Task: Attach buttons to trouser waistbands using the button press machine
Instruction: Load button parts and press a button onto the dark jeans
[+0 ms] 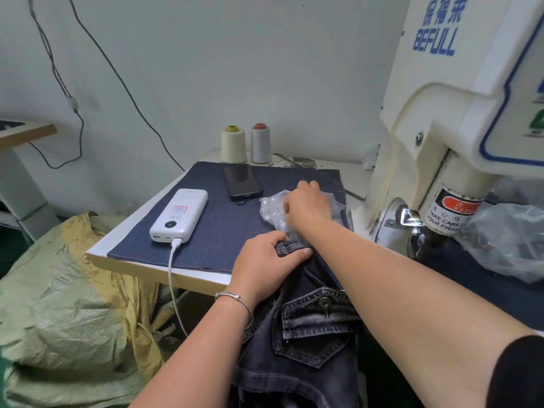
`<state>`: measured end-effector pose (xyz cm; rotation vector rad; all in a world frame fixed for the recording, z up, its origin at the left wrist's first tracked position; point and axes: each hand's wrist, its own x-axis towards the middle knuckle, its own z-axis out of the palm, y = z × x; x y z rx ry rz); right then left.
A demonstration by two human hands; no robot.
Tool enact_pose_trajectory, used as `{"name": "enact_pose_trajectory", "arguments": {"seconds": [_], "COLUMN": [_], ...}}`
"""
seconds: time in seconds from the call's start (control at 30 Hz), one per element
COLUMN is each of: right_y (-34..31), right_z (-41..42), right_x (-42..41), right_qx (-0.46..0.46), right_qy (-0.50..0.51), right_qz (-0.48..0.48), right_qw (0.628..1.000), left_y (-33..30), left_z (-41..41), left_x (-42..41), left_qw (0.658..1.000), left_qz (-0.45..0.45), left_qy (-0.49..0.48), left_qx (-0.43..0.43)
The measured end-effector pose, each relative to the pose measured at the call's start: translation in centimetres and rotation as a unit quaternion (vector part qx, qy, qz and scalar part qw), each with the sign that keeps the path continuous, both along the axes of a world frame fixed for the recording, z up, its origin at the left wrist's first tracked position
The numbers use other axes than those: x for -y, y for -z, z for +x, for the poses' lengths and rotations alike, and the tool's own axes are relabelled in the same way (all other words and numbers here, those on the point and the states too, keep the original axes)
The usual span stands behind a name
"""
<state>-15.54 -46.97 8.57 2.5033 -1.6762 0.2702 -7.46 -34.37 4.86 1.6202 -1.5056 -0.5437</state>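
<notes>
Two hands engaged: left hand (265,259) pinches the trouser waistband (290,248), thumb on top. Right hand (307,206), fingers curled into the plastic bag (272,212), presumably for buttons; grip contents indiscernible. Press head (441,228) lies rightward of both, right hand nearer.

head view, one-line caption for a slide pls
Left hand grips the dark denim waistband while the right hand reaches into a clear plastic bag beside the button press machine.
</notes>
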Motion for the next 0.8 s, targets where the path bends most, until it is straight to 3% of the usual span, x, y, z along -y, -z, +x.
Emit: {"name": "enact_pose_trajectory", "arguments": {"seconds": [0.8], "right_y": [0.42], "right_z": [1.06], "right_x": [0.68], "right_qx": [-0.038], "right_qy": [0.04], "right_qz": [0.021], "right_qw": [0.998], "left_y": [0.18], "left_z": [0.08], "left_x": [0.17], "left_qw": [1.0], "left_qz": [0.008], "left_qy": [0.007], "left_qx": [-0.005]}}
